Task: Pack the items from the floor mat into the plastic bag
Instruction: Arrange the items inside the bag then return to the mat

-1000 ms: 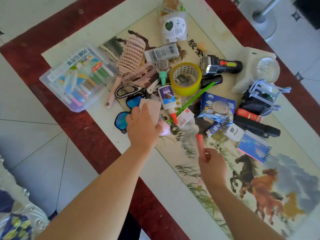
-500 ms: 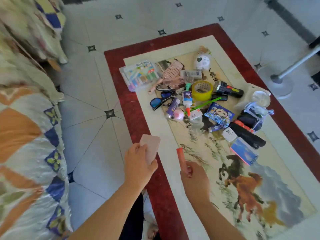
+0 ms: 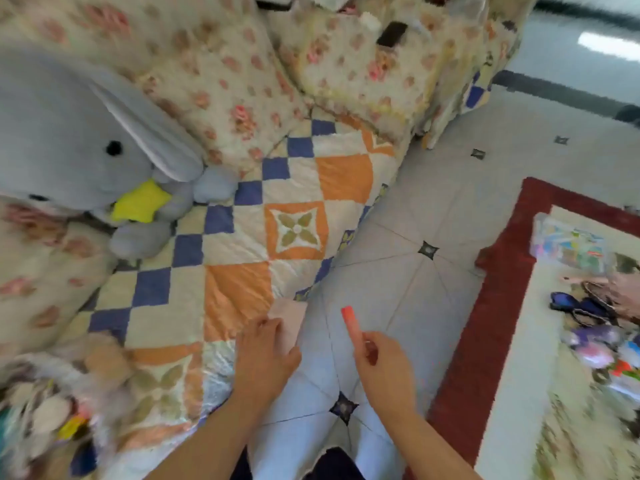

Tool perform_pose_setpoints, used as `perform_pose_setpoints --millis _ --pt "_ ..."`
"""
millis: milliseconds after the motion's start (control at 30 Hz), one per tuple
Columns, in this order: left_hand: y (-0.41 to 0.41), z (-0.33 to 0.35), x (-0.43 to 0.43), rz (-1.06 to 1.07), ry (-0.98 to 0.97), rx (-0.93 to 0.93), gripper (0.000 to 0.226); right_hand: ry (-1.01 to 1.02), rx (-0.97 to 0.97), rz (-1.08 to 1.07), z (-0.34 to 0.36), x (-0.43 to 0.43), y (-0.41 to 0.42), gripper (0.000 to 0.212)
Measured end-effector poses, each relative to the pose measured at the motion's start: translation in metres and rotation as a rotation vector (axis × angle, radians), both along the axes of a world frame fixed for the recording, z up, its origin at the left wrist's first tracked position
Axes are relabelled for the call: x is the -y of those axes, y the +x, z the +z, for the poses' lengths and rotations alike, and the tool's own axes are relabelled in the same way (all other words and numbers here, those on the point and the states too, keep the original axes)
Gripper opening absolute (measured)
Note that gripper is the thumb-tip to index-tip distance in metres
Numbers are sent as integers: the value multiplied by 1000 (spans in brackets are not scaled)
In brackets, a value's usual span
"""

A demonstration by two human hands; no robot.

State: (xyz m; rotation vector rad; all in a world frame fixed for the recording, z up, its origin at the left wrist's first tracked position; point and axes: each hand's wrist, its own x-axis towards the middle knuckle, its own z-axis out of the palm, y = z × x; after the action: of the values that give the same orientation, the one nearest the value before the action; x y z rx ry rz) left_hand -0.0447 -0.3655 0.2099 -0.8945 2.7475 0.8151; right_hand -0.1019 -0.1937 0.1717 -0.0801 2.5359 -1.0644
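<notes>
Far left we see a grey plush rabbit (image 3: 86,143) lying on a patchwork quilt (image 3: 294,188). Below it is a blurred heap (image 3: 48,410); we can't tell what it is. At centre the left hand (image 3: 266,355), fingers curled, grips a pale pink card (image 3: 289,317) by its lower part, over the quilt's edge. Just to its right, the right hand (image 3: 384,365) pinches an orange stick (image 3: 351,325) between thumb and fingertips, with the stick pointing up over the tiled floor (image 3: 415,209). The hands are apart. On the right, the red-bordered floor mat (image 3: 491,306) carries a clear marker case (image 3: 568,245) and a blurred pile of small items (image 3: 595,327), well apart from both hands.
</notes>
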Motion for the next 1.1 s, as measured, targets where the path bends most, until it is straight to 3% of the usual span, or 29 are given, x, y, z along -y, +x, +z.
perform_pose_setpoints --millis 100,200,267,367,500,700,800,933,1100 --pt "49 6 57 235 2 -4 96 -2 -18 221 9 71 15 7" --pt "106 7 106 448 27 -12 93 -23 -49 420 21 142 41 30" --pt "145 2 134 583 54 -16 85 12 -39 553 23 187 65 32" --pt "202 -13 177 751 77 -25 64 51 -16 740 12 250 107 18" --pt "268 -42 229 874 133 10 46 91 28 871 -13 322 167 26" --pt "333 -74 302 1018 215 13 47 236 198 847 -49 411 245 41" --pt "350 -89 335 1050 267 12 53 372 274 791 -80 449 270 17" --pt "361 -106 367 1077 336 8 58 468 304 747 -107 486 283 22" --pt "360 -125 392 1060 367 2 56 300 437 561 -116 508 280 14"
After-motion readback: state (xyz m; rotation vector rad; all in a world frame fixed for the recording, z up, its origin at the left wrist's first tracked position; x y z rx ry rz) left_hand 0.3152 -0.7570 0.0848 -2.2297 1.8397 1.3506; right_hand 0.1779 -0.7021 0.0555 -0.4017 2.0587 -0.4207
